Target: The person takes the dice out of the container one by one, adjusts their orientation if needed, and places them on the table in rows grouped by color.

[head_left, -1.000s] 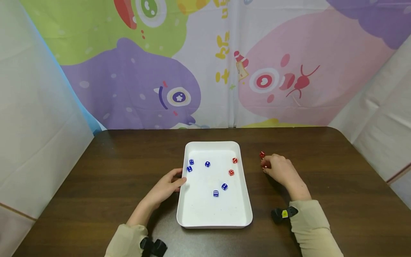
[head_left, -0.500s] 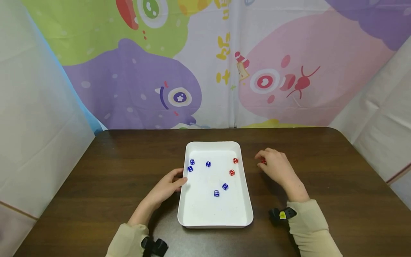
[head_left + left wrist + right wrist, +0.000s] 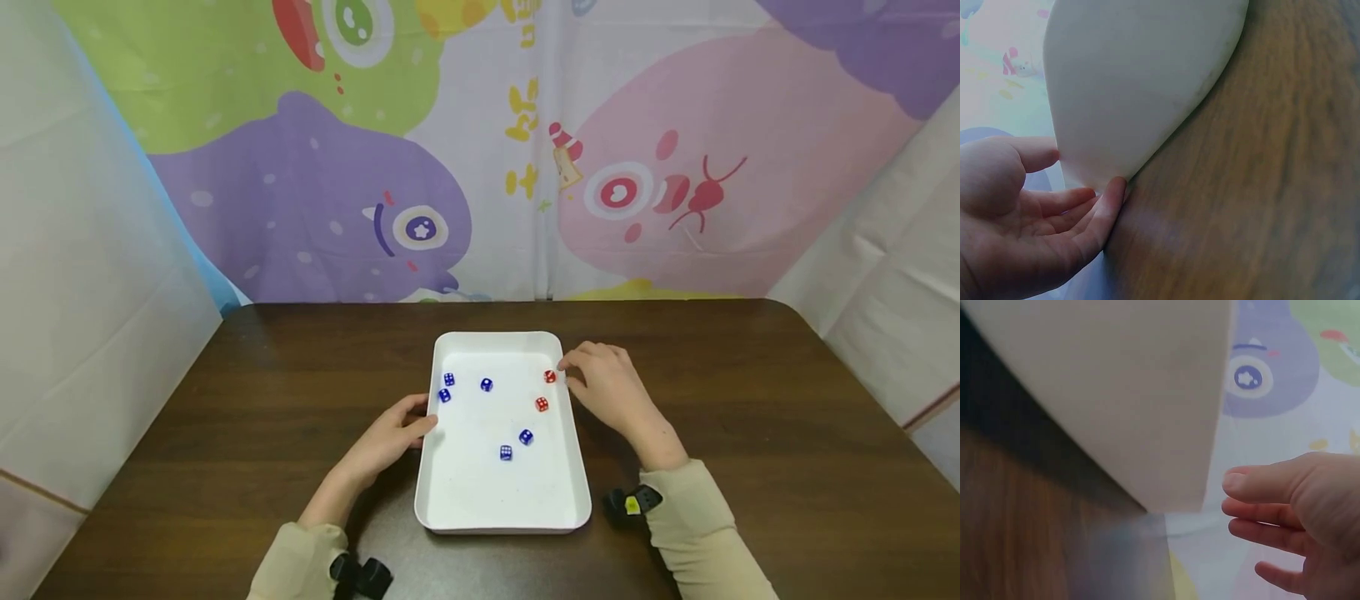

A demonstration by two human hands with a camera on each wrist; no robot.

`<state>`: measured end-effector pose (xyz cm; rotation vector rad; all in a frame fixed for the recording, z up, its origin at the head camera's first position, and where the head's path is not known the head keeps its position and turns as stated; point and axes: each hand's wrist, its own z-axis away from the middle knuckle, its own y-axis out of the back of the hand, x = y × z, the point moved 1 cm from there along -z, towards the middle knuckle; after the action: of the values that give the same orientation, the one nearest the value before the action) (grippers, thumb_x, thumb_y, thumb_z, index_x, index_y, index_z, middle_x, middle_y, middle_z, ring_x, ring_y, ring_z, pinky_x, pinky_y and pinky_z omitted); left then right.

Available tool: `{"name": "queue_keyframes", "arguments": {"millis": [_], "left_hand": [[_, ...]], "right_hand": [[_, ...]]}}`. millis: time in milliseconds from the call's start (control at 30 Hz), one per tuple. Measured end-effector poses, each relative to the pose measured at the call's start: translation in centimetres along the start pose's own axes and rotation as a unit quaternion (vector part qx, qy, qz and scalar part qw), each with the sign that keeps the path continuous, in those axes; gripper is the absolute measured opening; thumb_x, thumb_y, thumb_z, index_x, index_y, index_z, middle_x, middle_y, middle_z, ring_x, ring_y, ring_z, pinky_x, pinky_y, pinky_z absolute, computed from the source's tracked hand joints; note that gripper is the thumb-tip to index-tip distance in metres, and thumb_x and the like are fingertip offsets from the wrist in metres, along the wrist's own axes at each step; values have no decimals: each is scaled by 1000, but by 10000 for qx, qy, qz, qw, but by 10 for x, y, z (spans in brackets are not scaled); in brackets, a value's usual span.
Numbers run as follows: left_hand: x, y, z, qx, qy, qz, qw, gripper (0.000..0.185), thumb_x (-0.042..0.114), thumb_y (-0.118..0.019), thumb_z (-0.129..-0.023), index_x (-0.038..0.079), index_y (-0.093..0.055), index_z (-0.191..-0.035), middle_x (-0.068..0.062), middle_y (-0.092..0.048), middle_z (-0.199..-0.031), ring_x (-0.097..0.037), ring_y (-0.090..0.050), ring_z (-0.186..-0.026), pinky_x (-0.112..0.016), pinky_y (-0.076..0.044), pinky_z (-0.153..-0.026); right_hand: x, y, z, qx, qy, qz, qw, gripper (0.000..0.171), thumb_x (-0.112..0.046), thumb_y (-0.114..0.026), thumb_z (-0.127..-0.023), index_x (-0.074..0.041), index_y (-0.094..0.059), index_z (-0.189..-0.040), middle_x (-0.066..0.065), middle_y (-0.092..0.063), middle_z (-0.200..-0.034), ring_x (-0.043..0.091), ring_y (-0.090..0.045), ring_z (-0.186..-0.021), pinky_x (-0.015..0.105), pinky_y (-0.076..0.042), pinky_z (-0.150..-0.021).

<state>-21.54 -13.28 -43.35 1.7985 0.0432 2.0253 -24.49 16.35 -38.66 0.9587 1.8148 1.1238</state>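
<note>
Your right hand (image 3: 606, 392) hangs at the tray's (image 3: 501, 518) right rim, right of frame centre, fingers loosely extended and holding nothing you can see; its tips sit just beside a red die (image 3: 550, 377) inside the tray. Your left hand (image 3: 388, 437) rests relaxed against the left wall, fingertips touching it. Another red die (image 3: 541, 404) and five blue dice (image 3: 487, 384) lie scattered in the tray, on the table (image 3: 750, 400).

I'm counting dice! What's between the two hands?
In the head view, the white tray lies between the left hand and right hand, holding five blue dice and two red dice.
</note>
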Motion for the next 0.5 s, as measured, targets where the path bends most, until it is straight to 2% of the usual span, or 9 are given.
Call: {"name": "queue_keyframes", "arguments": {"millis": [167, 500], "left_hand": [[1, -1, 0, -6, 34, -19, 10000, 48, 20, -53, -92, -2, -39, -132, -20, -47, -125, -26, -54, -103, -36, -50, -82], [2, 0, 0, -19, 40, 4, 10000, 49, 21, -53, -92, -2, -38, -133, -20, -47, -125, -26, -54, -103, -36, -50, -82]], "right_hand": [[-11, -8, -2, -177, 176, 109, 9996, 11, -10, -67, -79, -12, -69, -90, 3, -64, -93, 26, -57, -96, 49, -35, -94], [-25, -20, -2, -662, 361, -1, 9972, 16, -15, -72, -78, -15, -68, -93, 0, -65, -93, 24, -57, -96, 51, -31, -100]]}}
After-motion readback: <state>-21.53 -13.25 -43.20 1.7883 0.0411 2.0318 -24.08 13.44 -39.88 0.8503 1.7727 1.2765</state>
